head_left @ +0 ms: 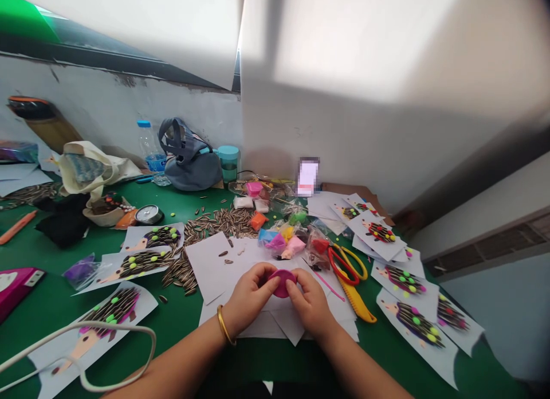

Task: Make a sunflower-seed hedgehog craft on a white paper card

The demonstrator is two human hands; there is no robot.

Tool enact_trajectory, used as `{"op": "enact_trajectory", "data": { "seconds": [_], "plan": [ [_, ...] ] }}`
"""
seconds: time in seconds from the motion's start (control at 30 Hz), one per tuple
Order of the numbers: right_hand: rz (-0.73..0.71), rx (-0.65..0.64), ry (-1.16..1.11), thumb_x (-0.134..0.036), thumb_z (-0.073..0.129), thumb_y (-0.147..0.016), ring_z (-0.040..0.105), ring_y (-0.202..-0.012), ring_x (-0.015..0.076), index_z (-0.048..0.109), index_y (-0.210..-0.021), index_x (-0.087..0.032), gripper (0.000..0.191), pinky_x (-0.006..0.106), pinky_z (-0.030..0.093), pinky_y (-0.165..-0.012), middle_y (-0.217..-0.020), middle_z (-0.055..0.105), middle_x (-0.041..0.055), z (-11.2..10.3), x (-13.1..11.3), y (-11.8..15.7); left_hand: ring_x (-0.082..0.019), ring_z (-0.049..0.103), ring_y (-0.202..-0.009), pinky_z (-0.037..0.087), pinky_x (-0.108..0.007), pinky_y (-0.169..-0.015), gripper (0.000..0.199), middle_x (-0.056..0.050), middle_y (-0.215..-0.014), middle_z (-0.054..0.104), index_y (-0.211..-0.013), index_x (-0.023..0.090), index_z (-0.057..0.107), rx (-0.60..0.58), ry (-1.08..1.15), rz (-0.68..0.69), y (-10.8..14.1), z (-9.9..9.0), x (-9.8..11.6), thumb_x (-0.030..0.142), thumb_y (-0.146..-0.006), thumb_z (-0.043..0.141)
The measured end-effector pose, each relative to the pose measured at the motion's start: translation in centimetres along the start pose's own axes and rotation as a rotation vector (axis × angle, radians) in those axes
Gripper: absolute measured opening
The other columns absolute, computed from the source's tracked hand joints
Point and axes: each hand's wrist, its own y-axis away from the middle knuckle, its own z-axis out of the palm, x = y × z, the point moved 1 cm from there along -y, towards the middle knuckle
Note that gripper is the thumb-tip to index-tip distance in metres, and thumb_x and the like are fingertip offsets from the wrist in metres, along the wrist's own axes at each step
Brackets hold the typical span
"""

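Magenta, smooth and flat-faced: note the round disc [282,283] at centre, held above white paper [217,267]. Find left hand [251,296] and right hand [311,301] close together, clamped on opposite edges of the disc, with thumbs on its near face and other fingers largely hidden behind. Cannot see the disc's far side; cannot tell whether made of clay or plastic.

Note the phone [308,176] upright near the wall, blurred into coarse blocks and unreadable. Record the magenta casing [17,287] as cut off at the left edge, identity uncertain. Trace the white cable [116,327] looping across the lower left, running out of view and crossing a hedgehog picture [114,308]. Cannot make out the form of the crumpled black cloth [62,218].

Observe striped, pointed seeds [215,221] in a loose heap beyond the paper. Observe coloured lumps [292,247] in glossy, wrinkled clear film, overlapping too closely to count. Register red-handled scissors [352,282] with blades out of sight, and a long yellow cutter [357,300] lying aslant near the right hand. Record hedgehog cards [415,324] overlapped at right, spined with dark slivers, dotted with bright round pieces, partly covered by one another.
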Motion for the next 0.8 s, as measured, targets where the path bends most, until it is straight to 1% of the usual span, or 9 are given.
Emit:
{"op": "enact_trajectory", "data": {
  "seconds": [0.1, 0.2, 0.3, 0.4, 0.5, 0.57, 0.67, 0.73, 0.8],
  "plan": [
    [-0.008, -0.014, -0.004, -0.037, 0.045, -0.095, 0.056, -0.083, 0.0209, 0.062, -0.088, -0.020, 0.025, 0.033, 0.044, -0.076, -0.083, 0.062, 0.0045, -0.03, -0.01, 0.08, -0.019, 0.062, -0.084, 0.051, -0.030, -0.078, 0.025, -0.005, -0.092, 0.068, -0.096, 0.017, 0.066, -0.027, -0.021, -0.012, 0.03, 0.01, 0.06, 0.037, -0.081, 0.068],
    [-0.008, -0.049, -0.023, -0.039, 0.046, -0.096, 0.058, -0.087, 0.0215, 0.064, -0.092, -0.020, 0.027, 0.033, 0.045, -0.079, -0.088, 0.064, 0.0052, -0.01, -0.19, 0.08, -0.017, 0.060, -0.075, 0.049, -0.028, -0.071, 0.020, -0.003, -0.079, 0.067, -0.084, 0.016, 0.066, 0.002, -0.051, -0.035, 0.03, -0.07, 0.06, 0.036, -0.079, 0.069],
    [0.009, -0.069, -0.053, -0.040, 0.052, -0.094, 0.059, -0.091, 0.0215, 0.067, -0.094, -0.021, 0.024, 0.033, 0.044, -0.082, -0.092, 0.067, 0.0043, -0.02, -0.38, 0.01, -0.016, 0.060, -0.071, 0.049, -0.027, -0.068, 0.021, -0.001, -0.076, 0.066, -0.082, 0.016, 0.065, 0.029, 0.006, -0.041, 0.01, -0.13, 0.01, 0.036, -0.079, 0.069],
    [-0.001, -0.073, -0.043, -0.036, 0.053, -0.095, 0.060, -0.089, 0.0203, 0.068, -0.090, -0.022, 0.021, 0.032, 0.044, -0.082, -0.089, 0.068, 0.0030, -0.08, -0.52, -0.10, -0.016, 0.061, -0.072, 0.050, -0.028, -0.068, 0.024, -0.003, -0.078, 0.066, -0.087, 0.016, 0.064, 0.014, 0.040, -0.025, 0.03, -0.07, -0.01, 0.040, -0.084, 0.062],
    [-0.027, -0.069, 0.003, -0.032, 0.053, -0.094, 0.059, -0.085, 0.0200, 0.068, -0.085, -0.021, 0.020, 0.032, 0.044, -0.080, -0.085, 0.067, 0.0034, -0.07, -0.62, -0.15, -0.017, 0.063, -0.076, 0.052, -0.029, -0.070, 0.026, -0.005, -0.089, 0.067, -0.096, 0.017, 0.065, 0.042, 0.016, -0.013, 0.06, -0.04, 0.00, 0.039, -0.082, 0.065],
    [-0.038, -0.073, 0.035, -0.030, 0.054, -0.091, 0.058, -0.082, 0.0199, 0.066, -0.082, -0.020, 0.018, 0.032, 0.044, -0.078, -0.081, 0.065, 0.0033, 0.00, -0.62, -0.13, -0.017, 0.063, -0.074, 0.052, -0.028, -0.068, 0.025, -0.004, -0.087, 0.067, -0.092, 0.017, 0.065, 0.041, 0.013, -0.040, 0.03, -0.04, -0.02, 0.037, -0.079, 0.068],
    [-0.023, -0.056, 0.023, -0.031, 0.055, -0.090, 0.057, -0.081, 0.0201, 0.064, -0.084, -0.020, 0.016, 0.032, 0.044, -0.077, -0.082, 0.064, 0.0034, 0.05, -0.45, -0.06, -0.016, 0.061, -0.070, 0.051, -0.027, -0.066, 0.023, -0.002, -0.076, 0.064, -0.082, 0.016, 0.063, 0.025, 0.045, -0.068, -0.07, -0.08, -0.08, 0.039, -0.080, 0.067],
    [-0.006, -0.027, -0.020, -0.034, 0.051, -0.093, 0.058, -0.083, 0.0204, 0.063, -0.088, -0.020, 0.019, 0.032, 0.045, -0.077, -0.085, 0.065, 0.0041, 0.00, -0.25, -0.02, -0.016, 0.061, -0.072, 0.051, -0.027, -0.067, 0.025, -0.002, -0.077, 0.064, -0.082, 0.016, 0.063, 0.035, 0.068, -0.060, -0.11, -0.12, -0.13, 0.041, -0.082, 0.065],
    [-0.009, -0.005, -0.044, -0.035, 0.046, -0.096, 0.058, -0.083, 0.0205, 0.062, -0.090, -0.021, 0.022, 0.032, 0.045, -0.076, -0.085, 0.064, 0.0046, -0.07, -0.08, 0.00, -0.017, 0.062, -0.078, 0.052, -0.028, -0.071, 0.025, -0.003, -0.083, 0.066, -0.087, 0.016, 0.064, 0.043, 0.044, -0.042, -0.07, -0.12, -0.16, 0.040, -0.081, 0.066]
  ]
}}
